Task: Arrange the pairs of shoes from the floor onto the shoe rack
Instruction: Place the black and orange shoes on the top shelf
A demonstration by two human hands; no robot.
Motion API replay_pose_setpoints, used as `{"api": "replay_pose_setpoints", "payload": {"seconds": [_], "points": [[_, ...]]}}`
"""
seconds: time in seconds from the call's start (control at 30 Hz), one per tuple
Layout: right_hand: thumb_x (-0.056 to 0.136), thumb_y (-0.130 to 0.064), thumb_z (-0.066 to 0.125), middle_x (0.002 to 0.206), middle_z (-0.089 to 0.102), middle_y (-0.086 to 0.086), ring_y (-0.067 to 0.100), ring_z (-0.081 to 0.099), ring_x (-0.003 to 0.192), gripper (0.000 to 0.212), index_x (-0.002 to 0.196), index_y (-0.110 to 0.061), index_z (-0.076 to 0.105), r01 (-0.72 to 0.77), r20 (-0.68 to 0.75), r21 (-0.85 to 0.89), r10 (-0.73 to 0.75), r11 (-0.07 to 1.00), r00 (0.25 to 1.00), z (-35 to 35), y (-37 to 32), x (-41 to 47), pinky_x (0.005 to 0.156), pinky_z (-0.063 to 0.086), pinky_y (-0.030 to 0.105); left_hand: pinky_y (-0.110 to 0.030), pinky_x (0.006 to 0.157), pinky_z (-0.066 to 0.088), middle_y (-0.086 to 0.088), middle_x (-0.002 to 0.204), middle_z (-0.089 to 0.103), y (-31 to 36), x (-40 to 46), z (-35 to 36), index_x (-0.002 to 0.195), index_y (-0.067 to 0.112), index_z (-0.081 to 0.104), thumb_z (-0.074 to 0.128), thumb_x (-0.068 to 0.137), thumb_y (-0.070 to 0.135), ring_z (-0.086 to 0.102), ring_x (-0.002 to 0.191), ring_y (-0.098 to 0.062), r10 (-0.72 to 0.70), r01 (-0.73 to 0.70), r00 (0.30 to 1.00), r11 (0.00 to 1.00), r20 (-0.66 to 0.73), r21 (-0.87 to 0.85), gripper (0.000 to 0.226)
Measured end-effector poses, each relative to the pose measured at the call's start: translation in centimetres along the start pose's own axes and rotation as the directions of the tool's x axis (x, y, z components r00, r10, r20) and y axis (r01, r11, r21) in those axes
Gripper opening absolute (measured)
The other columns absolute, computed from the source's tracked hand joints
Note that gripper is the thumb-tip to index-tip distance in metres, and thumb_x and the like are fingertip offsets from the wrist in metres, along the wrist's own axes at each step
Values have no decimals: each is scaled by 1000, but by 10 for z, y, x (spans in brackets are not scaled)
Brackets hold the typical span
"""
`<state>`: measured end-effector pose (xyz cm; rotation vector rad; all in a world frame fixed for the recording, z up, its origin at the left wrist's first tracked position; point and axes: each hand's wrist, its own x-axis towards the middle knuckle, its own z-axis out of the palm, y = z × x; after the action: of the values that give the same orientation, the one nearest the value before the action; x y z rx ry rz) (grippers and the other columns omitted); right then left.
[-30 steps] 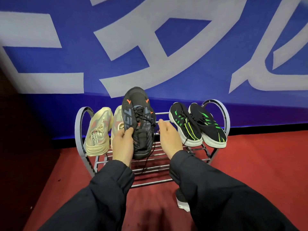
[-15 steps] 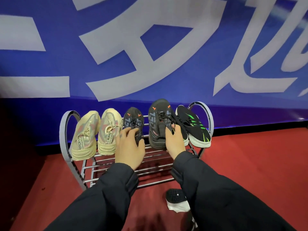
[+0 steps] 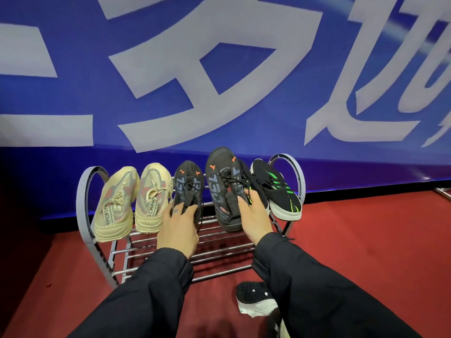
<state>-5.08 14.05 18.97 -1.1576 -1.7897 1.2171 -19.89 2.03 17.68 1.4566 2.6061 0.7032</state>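
Observation:
A low metal shoe rack [image 3: 84, 203] stands on the red floor against a blue wall. On its top bars, from the left: two beige sneakers [image 3: 114, 203] [image 3: 151, 196], then two black sneakers with orange marks. My left hand [image 3: 178, 228] rests on the heel of the left black sneaker [image 3: 189, 184]. My right hand [image 3: 253, 215] grips the heel side of the right black sneaker [image 3: 224, 186], which overlaps a black shoe with green stripes [image 3: 280, 191] at the rack's right end. Another green-striped shoe is mostly hidden behind it.
A black shoe with a white sole [image 3: 253, 298] lies on the floor in front of the rack, under my right sleeve. The rack's lower bars [image 3: 219, 259] hold nothing. The blue banner wall [image 3: 219, 69] is right behind the rack.
One second ago my left hand held a single black sneaker upright at the rack's middle. Now both black sneakers lie side by side on the top bars, one under each hand.

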Motion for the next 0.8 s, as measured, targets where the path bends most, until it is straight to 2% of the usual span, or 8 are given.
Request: {"api": "replay_pose_setpoints", "payload": {"seconds": [0.07,0.17,0.27,0.4,0.53,0.67,0.73,0.8], "points": [[101,-32,50,113,68,-10,18,65,110,16,117,-32,54,5,-1,1,-5,1000,1000,1,-2,-1,104,48,46,-43,112,37,-7,149,46,-2,0,0,144,27,48,51,93,12,22,146,-35,2,-2,1000,1000,-6,-5,53],[99,-39,49,115,70,-6,19,66,109,16,114,-37,54,2,8,-1,-2,1000,1000,3,-3,-2,103,49,47,-43,111,40,-7,147,47,-3,0,2,142,27,49,52,92,12,24,145,-35,14,-14,1000,1000,-16,-1,52],[86,-59,46,111,70,-7,19,66,105,39,118,-38,53,-20,-1,-23,20,1000,1000,6,-2,-2,101,50,49,-43,112,39,-9,146,47,-3,-1,2,142,27,49,52,92,12,23,145,-34,12,-12,1000,1000,-28,-18,52],[81,-65,42,107,69,-5,22,65,104,56,127,-35,50,-44,-23,-26,43,999,999,5,-5,-4,100,50,52,-43,113,36,-9,147,45,-2,-1,2,142,26,48,52,93,16,22,146,-36,14,-14,1000,1000,-25,-19,50],[92,-53,47,116,66,-5,25,63,110,44,129,-30,50,-68,-34,-13,67,998,997,3,-4,-4,100,49,52,-43,113,36,-10,142,49,-4,-1,5,139,23,52,54,91,14,26,144,-36,24,-25,999,999,-33,-27,49],[78,-67,43,113,68,-5,25,65,107,54,122,-36,51,-66,-48,30,67,997,997,2,3,0,99,50,54,-41,102,45,-7,115,63,-6,5,2,116,13,68,61,85,7,52,121,-32,74,-85,987,994,-145,-72,32],[78,-65,44,111,68,-4,23,65,105,50,118,-36,53,-40,-60,59,44,997,997,0,-2,-2,99,50,54,-39,96,48,-4,113,63,2,5,2,113,14,69,64,87,11,55,115,-29,103,-121,979,988,-174,-95,26],[80,-62,46,111,68,-2,23,64,106,45,115,-35,55,-14,-99,97,24,995,995,-4,-7,-3,100,49,54,-38,92,49,-1,117,60,18,2,6,118,18,66,63,92,21,53,115,-27,158,-175,975,979,-154,-104,27]]}}
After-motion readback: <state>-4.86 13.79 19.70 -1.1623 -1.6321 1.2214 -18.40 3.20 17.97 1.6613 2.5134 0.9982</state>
